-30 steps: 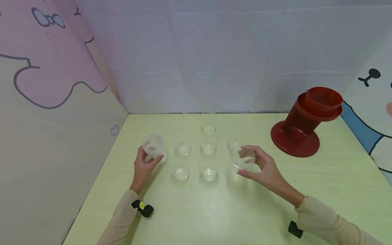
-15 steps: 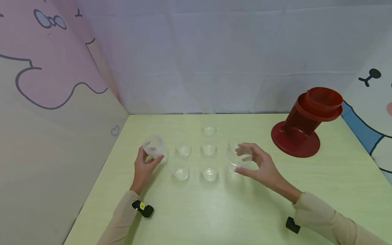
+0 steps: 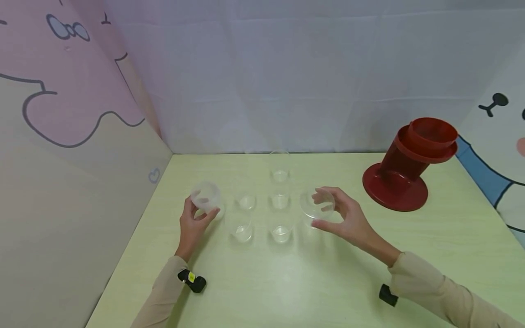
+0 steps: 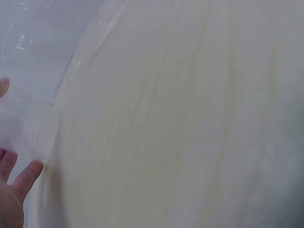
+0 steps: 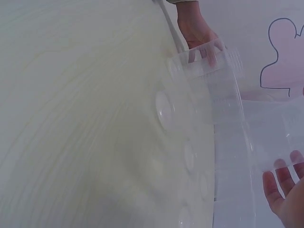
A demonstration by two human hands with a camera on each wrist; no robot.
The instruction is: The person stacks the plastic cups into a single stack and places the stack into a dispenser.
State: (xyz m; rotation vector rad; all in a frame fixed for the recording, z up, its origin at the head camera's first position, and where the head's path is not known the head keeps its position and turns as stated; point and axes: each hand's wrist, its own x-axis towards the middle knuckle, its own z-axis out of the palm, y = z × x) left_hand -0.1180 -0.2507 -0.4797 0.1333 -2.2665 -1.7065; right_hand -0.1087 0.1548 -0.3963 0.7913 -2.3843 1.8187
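Observation:
At the left of the table my left hand (image 3: 194, 230) grips a stack of nested clear plastic cups (image 3: 206, 190); the stacked rims (image 5: 233, 61) show in the right wrist view. My right hand (image 3: 350, 221) holds a single clear plastic cup (image 3: 308, 210), thumb on the near side and fingers on the far side. Between the hands several matching clear cups stand upright in rows, among them a front middle cup (image 3: 281, 234), a front left cup (image 3: 243, 233) and a back cup (image 3: 280, 175). In the left wrist view, part of my left hand (image 4: 12, 194) shows beside the clear plastic.
A red plastic tube (image 3: 401, 159) leans on its round red base (image 3: 391, 193) at the back right. The pale wooden table (image 3: 287, 282) meets a white cloth wall (image 3: 262, 82) behind and printed cartoon panels (image 3: 82, 109) at the sides.
My right hand has moved a little left and away from me with its cup, towards the standing rows. The left hand and its stack have stayed in place.

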